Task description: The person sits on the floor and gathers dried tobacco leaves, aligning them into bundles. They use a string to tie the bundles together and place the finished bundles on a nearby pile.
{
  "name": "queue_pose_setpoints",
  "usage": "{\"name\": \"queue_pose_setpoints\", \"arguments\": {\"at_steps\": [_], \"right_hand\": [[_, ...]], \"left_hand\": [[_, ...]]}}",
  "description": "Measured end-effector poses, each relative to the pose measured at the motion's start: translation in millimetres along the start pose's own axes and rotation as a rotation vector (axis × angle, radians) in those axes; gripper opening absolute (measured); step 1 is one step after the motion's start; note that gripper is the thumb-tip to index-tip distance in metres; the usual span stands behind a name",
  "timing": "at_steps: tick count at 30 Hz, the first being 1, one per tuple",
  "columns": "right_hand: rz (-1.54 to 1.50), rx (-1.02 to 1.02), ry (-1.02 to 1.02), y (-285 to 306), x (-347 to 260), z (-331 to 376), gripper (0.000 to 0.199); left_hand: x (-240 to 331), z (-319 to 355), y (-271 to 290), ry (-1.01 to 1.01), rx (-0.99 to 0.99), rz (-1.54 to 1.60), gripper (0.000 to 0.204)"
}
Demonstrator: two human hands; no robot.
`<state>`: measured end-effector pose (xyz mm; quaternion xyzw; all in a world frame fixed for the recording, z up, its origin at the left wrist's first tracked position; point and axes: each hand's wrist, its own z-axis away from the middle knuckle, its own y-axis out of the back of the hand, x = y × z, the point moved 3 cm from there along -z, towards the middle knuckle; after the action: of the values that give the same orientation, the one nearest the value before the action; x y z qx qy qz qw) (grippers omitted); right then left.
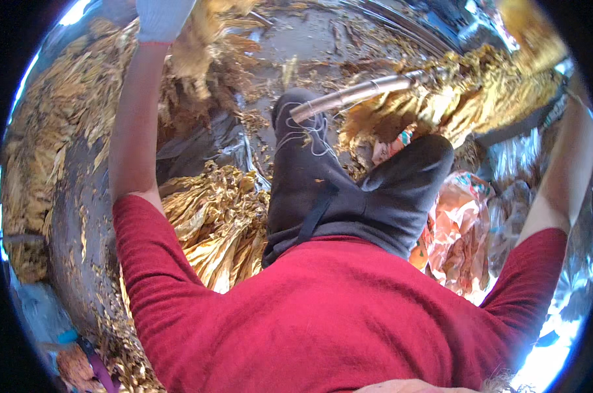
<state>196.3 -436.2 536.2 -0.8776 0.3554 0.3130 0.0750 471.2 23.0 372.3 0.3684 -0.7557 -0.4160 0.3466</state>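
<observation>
My left hand [160, 18], in a white glove, is raised at the top left and closed on a hanging bunch of dried yellow-brown leaves [195, 49]. A wooden stick [355, 95] rests across my dark-trousered knee [303, 111] and runs right into a thick row of dried leaves [467, 92] strung on it. My bare right forearm [565, 177] reaches up along the right edge to that row. The right hand itself is hidden behind the leaves at the rim.
Heaps of dried leaves [54, 131] cover the left side, and another bundle [218, 216] lies beside my left leg. Crumpled orange plastic [457, 229] and clear sheeting [525, 157] lie on the right. Leaf scraps litter the grey floor [309, 39].
</observation>
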Motion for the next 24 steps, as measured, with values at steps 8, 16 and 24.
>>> {"name": "queue_pose_setpoints", "arguments": {"at_steps": [8, 16, 24], "right_hand": [[-0.483, -0.556, -0.147, -241, 3, 40, 0.055], [-0.88, -0.831, -0.287, -345, -39, 137, 0.06], [-1.126, -0.888, -0.406, -350, -52, 191, 0.064]], "left_hand": [[-11, 58, 76, 0.061, 0.054, -0.158, 0.027], [-9, 144, 128, 0.143, -0.034, -0.375, 0.026], [10, 199, 142, 0.182, -0.167, -0.549, 0.025]]}}
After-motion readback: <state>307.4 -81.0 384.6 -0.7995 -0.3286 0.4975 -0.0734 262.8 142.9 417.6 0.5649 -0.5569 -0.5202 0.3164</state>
